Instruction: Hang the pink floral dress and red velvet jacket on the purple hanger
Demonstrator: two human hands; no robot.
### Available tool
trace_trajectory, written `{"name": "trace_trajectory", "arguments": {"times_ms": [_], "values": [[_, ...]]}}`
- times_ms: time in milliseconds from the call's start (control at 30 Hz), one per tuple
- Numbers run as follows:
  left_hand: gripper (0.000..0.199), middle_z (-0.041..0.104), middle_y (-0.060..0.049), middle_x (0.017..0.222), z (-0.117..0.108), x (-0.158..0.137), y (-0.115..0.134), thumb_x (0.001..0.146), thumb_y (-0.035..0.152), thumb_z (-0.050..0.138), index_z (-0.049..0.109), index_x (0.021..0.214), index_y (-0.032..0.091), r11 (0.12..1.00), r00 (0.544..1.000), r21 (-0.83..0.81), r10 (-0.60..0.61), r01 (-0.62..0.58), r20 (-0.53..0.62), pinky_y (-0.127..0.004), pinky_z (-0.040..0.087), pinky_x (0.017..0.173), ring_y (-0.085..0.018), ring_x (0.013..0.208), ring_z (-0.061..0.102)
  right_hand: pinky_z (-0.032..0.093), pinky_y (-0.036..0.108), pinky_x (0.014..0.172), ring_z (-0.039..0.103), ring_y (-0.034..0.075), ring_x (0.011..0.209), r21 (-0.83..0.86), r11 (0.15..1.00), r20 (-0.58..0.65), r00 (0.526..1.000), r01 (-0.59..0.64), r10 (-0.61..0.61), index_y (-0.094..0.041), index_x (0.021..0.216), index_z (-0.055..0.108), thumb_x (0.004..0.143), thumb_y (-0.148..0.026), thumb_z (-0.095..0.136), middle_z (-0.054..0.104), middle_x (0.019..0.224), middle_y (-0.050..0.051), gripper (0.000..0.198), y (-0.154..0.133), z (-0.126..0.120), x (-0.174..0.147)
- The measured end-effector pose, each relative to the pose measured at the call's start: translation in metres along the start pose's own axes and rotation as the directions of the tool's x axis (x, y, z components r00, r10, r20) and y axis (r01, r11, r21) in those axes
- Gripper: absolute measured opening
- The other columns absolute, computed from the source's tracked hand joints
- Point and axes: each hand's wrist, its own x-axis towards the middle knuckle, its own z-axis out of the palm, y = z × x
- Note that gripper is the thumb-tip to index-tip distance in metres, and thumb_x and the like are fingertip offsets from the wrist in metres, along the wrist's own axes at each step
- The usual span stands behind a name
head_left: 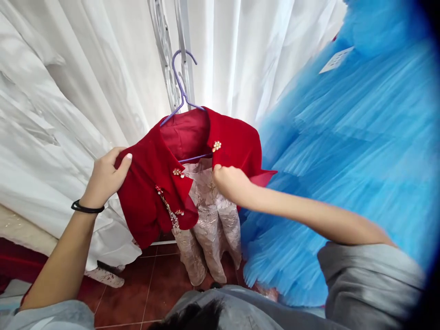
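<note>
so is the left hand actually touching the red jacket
Touching. The head view shows it plainly: the left hand has its thumb laid on the front of the red jacket at the shoulder, with the fingers going behind the cloth.

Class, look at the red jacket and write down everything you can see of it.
The red jacket is short and velvety-looking, with a smoother red lining showing at the neck. It hangs open-fronted on a purple hanger. Flower-shaped ornaments sit on both front edges, and a beaded chain dangles at picture left. The left hand holds its shoulder area; the right hand grips the opposite front edge. A pale, textured garment shows through the opening.
</note>
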Motion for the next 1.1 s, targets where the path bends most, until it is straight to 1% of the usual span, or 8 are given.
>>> {"name": "trace_trajectory", "arguments": {"times_ms": [133,333,433,533,667,833,967,1100], "values": [[0.043,0.072,-0.009,0.094,0.004,-0.005,0.016,0.086,0.047,0.051,0.065,0.111,0.016,0.983,0.996,0.177,-0.023,0.038,-0.089,-0.035,0.051,0.083,-0.028,0.089,0.068,0.043,0.026,0.056,0.055,0.015,0.056,0.128,0.985,0.04,0.992,0.114,-0.12,-0.015,0.09,0.054,0.09,-0.024,0.052,0.058,0.065,0.002,0.009,-0.028,0.018,-0.028],[0.046,0.072,-0.013,0.097,0.01,-0.014,0.017,0.088,0.047,0.05,0.064,0.117,0.013,0.979,0.992,0.205,0.009,0.018,-0.127,-0.042,0.055,0.084,-0.032,0.091,0.069,0.055,0.036,0.075,0.07,0.026,0.09,0.049,0.996,0.382,0.92,0.077,-0.09,-0.011,0.147,0.038,0.092,-0.021,0.051,0.071,0.104,0.013,0.058,-0.022,0.078,-0.036],[0.063,0.064,-0.023,0.125,0.008,-0.014,0.025,0.088,0.049,0.054,0.054,0.134,0.006,0.943,0.96,0.3,0.209,-0.147,-0.188,-0.048,0.049,0.1,-0.038,0.116,0.062,0.051,0.043,0.101,0.057,0.029,0.126,0.092,0.994,0.162,0.984,0.067,-0.081,-0.011,0.153,0.03,0.094,-0.03,0.052,0.056,0.139,0.02,0.066,0.008,0.098,-0.039],[0.066,0.048,-0.021,0.148,0.011,-0.006,0.046,0.09,0.048,0.056,0.046,0.145,0.013,0.746,0.837,0.452,0.547,-0.489,0.002,-0.057,0.033,0.115,-0.038,0.139,0.043,0.036,0.05,0.118,0.028,0.031,0.149,0.057,0.998,-0.173,0.985,0.006,0.004,-0.01,0.158,0.013,0.09,-0.035,0.058,0.027,0.16,0.023,0.085,0.032,0.108,-0.038],[0.032,0.069,-0.009,0.122,0.027,0.012,0.073,0.091,0.022,0.054,0.065,0.122,0.022,0.494,0.622,0.39,0.698,-0.777,0.355,-0.052,0.028,0.119,-0.027,0.123,0.056,0.025,0.067,0.116,0.009,0.04,0.153,-0.07,0.997,-0.15,0.988,0.029,-0.04,-0.011,0.159,-0.005,0.075,-0.044,0.077,0.007,0.163,0.027,0.122,0.035,0.134,-0.038],[0.028,0.066,-0.004,0.072,0.033,0.034,0.091,0.091,0.007,0.048,0.067,0.075,0.019,0.436,0.536,0.314,0.723,-0.843,0.436,-0.04,0.044,0.1,-0.019,0.078,0.059,0.033,0.06,0.111,0.043,0.037,0.135,-0.077,0.996,-0.237,0.971,-0.047,0.028,-0.009,0.156,0.025,0.082,-0.039,0.069,0.04,0.15,0.027,0.092,0.021,0.16,-0.04],[0.032,0.067,-0.005,0.079,0.013,0.064,0.106,0.098,0.025,0.047,0.066,0.072,0.019,0.555,0.631,0.302,0.703,-0.775,0.329,-0.04,0.042,0.085,-0.02,0.08,0.06,0.048,0.039,0.091,0.063,0.023,0.09,0.203,0.971,-0.184,0.969,-0.128,0.166,-0.011,0.133,0.059,0.081,-0.016,0.048,0.071,0.104,0.014,0.054,0.027,0.146,-0.027],[0.036,0.069,-0.006,0.086,0.008,0.091,0.105,0.099,0.036,0.044,0.071,0.084,0.019,0.727,0.758,0.213,0.629,-0.653,0.175,-0.045,0.037,0.091,-0.023,0.09,0.063,0.042,0.027,0.062,0.054,0.016,0.065,0.508,0.853,-0.263,0.92,-0.124,0.29,-0.015,0.083,0.068,0.075,-0.019,0.046,0.065,0.071,0.004,0.024,0.038,0.072,-0.022]]}}
